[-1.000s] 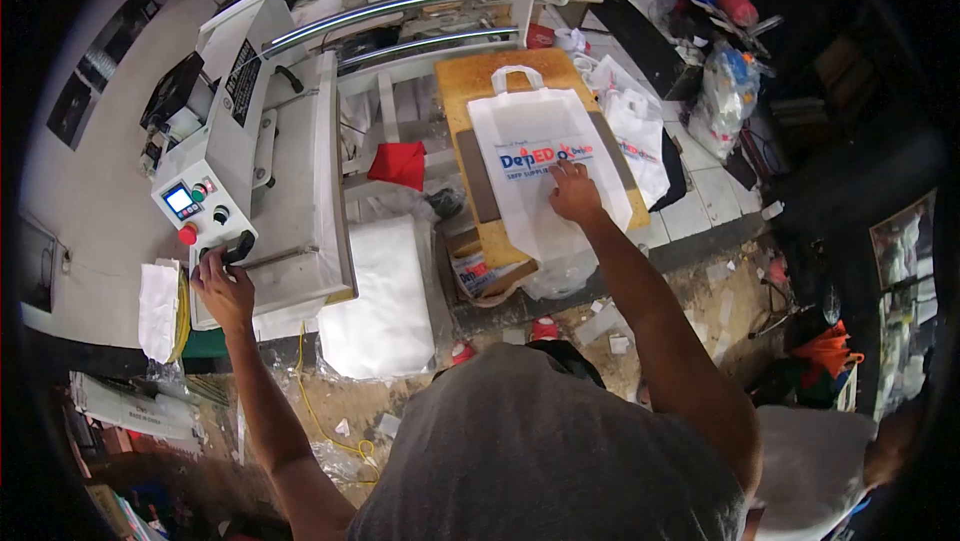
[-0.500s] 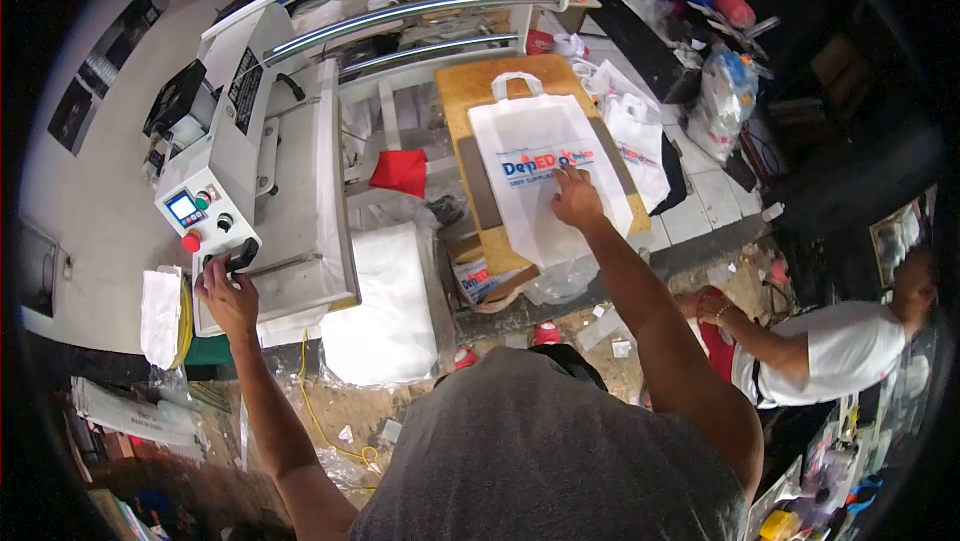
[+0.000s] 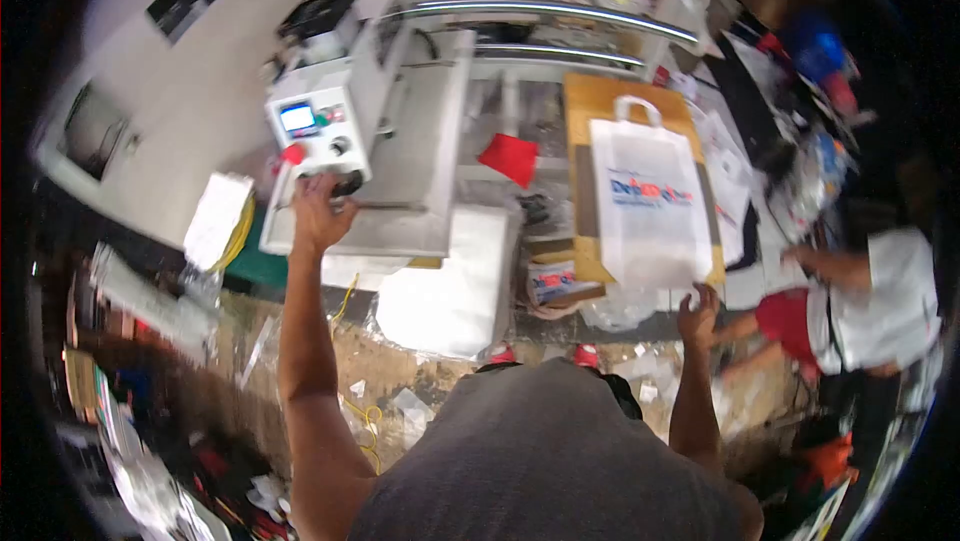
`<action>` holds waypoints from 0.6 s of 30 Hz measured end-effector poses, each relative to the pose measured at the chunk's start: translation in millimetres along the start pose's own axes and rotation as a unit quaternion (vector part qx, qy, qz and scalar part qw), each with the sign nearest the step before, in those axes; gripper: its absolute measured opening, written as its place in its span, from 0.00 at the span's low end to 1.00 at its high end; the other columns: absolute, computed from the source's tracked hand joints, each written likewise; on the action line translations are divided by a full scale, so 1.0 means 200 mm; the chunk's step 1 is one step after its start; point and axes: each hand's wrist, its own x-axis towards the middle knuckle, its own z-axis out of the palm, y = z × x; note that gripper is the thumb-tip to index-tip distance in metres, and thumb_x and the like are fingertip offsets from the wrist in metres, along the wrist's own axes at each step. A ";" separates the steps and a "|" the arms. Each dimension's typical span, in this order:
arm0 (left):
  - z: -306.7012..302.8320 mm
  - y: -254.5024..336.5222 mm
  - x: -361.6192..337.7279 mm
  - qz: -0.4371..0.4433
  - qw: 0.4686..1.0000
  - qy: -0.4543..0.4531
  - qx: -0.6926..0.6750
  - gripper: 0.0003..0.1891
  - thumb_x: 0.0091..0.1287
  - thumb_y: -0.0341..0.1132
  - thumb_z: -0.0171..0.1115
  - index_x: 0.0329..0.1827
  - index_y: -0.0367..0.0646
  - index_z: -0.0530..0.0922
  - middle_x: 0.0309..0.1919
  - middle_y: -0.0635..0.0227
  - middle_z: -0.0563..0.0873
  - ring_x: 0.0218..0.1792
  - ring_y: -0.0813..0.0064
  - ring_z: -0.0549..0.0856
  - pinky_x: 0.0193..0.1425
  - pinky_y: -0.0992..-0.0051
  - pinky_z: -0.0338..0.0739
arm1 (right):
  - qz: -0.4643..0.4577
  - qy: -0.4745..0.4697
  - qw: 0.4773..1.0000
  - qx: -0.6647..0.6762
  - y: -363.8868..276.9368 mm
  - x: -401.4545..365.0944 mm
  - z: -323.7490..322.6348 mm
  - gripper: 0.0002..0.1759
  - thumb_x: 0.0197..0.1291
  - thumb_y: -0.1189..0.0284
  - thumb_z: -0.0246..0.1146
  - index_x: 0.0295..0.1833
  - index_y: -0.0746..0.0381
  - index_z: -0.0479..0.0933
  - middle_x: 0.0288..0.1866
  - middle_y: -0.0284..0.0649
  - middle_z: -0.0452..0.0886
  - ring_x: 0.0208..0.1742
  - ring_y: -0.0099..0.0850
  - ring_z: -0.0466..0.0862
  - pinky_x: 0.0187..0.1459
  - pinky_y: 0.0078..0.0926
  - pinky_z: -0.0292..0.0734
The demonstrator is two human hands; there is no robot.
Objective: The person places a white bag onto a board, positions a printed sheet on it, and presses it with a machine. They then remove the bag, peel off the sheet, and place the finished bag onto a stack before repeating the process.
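My left hand (image 3: 322, 213) is closed around the black handle (image 3: 347, 184) at the front of a white heat press (image 3: 335, 121) with a lit screen and several knobs. On the right, a white tote bag (image 3: 650, 241) with a blue and red printed design lies flat on a yellow-brown board (image 3: 583, 131), its loop handle pointing away from me. My right hand (image 3: 697, 316) is just off the board's near right corner. It holds nothing that I can see, and its loosely bent fingers are slightly apart, though motion blurs them.
A red cloth piece (image 3: 510, 159) lies between press and board. Below it are a large white stack (image 3: 445, 286) and a box with printed pieces (image 3: 560, 283). More white bags (image 3: 728, 166) lie right of the board. Another person (image 3: 880, 296) stands at the right. Scraps litter the floor.
My right hand has left the print on the bag and drawn back toward me, past the board's near edge. My left hand stays at the press handle. The whole view has swung.
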 end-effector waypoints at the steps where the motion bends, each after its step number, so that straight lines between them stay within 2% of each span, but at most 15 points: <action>1: 0.03 0.02 0.02 0.023 0.999 -0.008 -0.039 0.17 0.53 0.37 0.68 0.46 0.46 0.81 0.47 0.57 0.86 0.50 0.49 0.80 0.62 0.53 0.69 | -0.003 0.028 0.999 -0.024 -0.01 0.00 -0.02 0.19 0.55 0.77 0.65 0.55 0.62 0.79 0.56 0.50 0.81 0.60 0.51 0.78 0.65 0.48 0.70; 2: 0.06 0.02 0.03 0.052 0.998 0.021 -0.036 0.16 0.53 0.36 0.67 0.46 0.46 0.81 0.46 0.57 0.86 0.49 0.49 0.80 0.60 0.53 0.69 | 0.036 0.022 0.998 -0.037 -0.08 0.02 -0.08 0.19 0.55 0.77 0.65 0.54 0.61 0.80 0.56 0.50 0.81 0.61 0.50 0.78 0.65 0.46 0.70; 3: 0.08 0.04 0.02 0.079 0.995 0.049 -0.035 0.16 0.54 0.35 0.67 0.46 0.45 0.81 0.45 0.57 0.86 0.48 0.48 0.80 0.59 0.53 0.70 | 0.038 0.022 0.998 -0.039 -0.12 0.06 -0.12 0.18 0.55 0.77 0.66 0.54 0.61 0.80 0.56 0.50 0.81 0.61 0.50 0.78 0.65 0.45 0.70; 5: 0.07 0.13 0.03 0.065 0.996 0.054 0.006 0.16 0.54 0.34 0.65 0.47 0.44 0.80 0.44 0.57 0.86 0.46 0.47 0.80 0.55 0.52 0.72 | 0.036 0.007 0.999 -0.015 -0.20 0.14 -0.19 0.18 0.56 0.76 0.66 0.54 0.62 0.80 0.56 0.51 0.80 0.61 0.51 0.78 0.64 0.47 0.71; 6: 0.06 0.19 0.03 0.077 0.996 0.053 -0.003 0.16 0.54 0.34 0.65 0.47 0.44 0.80 0.44 0.57 0.86 0.46 0.47 0.80 0.55 0.52 0.72 | 0.031 -0.001 0.999 -0.020 -0.19 0.18 -0.17 0.17 0.57 0.74 0.67 0.54 0.61 0.80 0.57 0.51 0.80 0.61 0.53 0.77 0.64 0.48 0.72; 8: 0.02 0.30 0.04 0.035 0.999 0.000 0.007 0.16 0.55 0.32 0.64 0.48 0.44 0.80 0.44 0.57 0.86 0.46 0.47 0.79 0.53 0.51 0.74 | 0.004 0.010 0.999 -0.046 -0.14 0.22 -0.12 0.17 0.57 0.72 0.68 0.54 0.60 0.81 0.58 0.52 0.80 0.61 0.55 0.77 0.63 0.49 0.74; 9: 0.02 0.36 0.05 0.042 0.999 -0.001 0.000 0.16 0.55 0.32 0.64 0.48 0.44 0.80 0.44 0.57 0.86 0.46 0.47 0.79 0.53 0.51 0.74 | 0.004 0.003 0.998 -0.062 -0.10 0.26 -0.10 0.18 0.57 0.70 0.68 0.54 0.59 0.81 0.59 0.49 0.80 0.61 0.53 0.78 0.61 0.47 0.75; 12: 0.03 0.52 0.03 0.049 0.999 0.011 -0.006 0.17 0.56 0.32 0.64 0.50 0.45 0.79 0.44 0.59 0.86 0.47 0.48 0.80 0.55 0.51 0.74 | -0.013 0.012 0.996 -0.091 0.06 0.25 -0.02 0.17 0.57 0.69 0.68 0.52 0.60 0.82 0.57 0.48 0.81 0.60 0.53 0.79 0.59 0.48 0.75; 15: 0.09 0.67 0.02 0.051 0.999 -0.005 -0.014 0.17 0.59 0.34 0.65 0.52 0.46 0.79 0.46 0.60 0.85 0.51 0.50 0.79 0.56 0.50 0.74 | -0.042 -0.036 0.997 -0.051 0.13 0.29 0.02 0.16 0.55 0.68 0.70 0.50 0.58 0.81 0.55 0.48 0.81 0.56 0.54 0.79 0.56 0.53 0.77; 17: 0.24 0.83 0.08 0.068 0.998 0.001 -0.003 0.17 0.62 0.36 0.65 0.54 0.47 0.79 0.49 0.61 0.83 0.55 0.52 0.78 0.58 0.50 0.73 | 0.030 -0.077 0.995 -0.058 0.13 0.32 0.05 0.17 0.55 0.67 0.69 0.51 0.56 0.81 0.55 0.44 0.81 0.56 0.53 0.79 0.52 0.54 0.79; 18: 0.22 0.92 0.07 0.061 0.998 -0.011 -0.002 0.17 0.63 0.37 0.65 0.55 0.47 0.79 0.51 0.62 0.83 0.56 0.53 0.78 0.60 0.50 0.72 | 0.023 -0.056 0.997 -0.058 0.10 0.30 0.03 0.17 0.56 0.67 0.69 0.52 0.54 0.81 0.56 0.41 0.80 0.58 0.53 0.77 0.50 0.55 0.79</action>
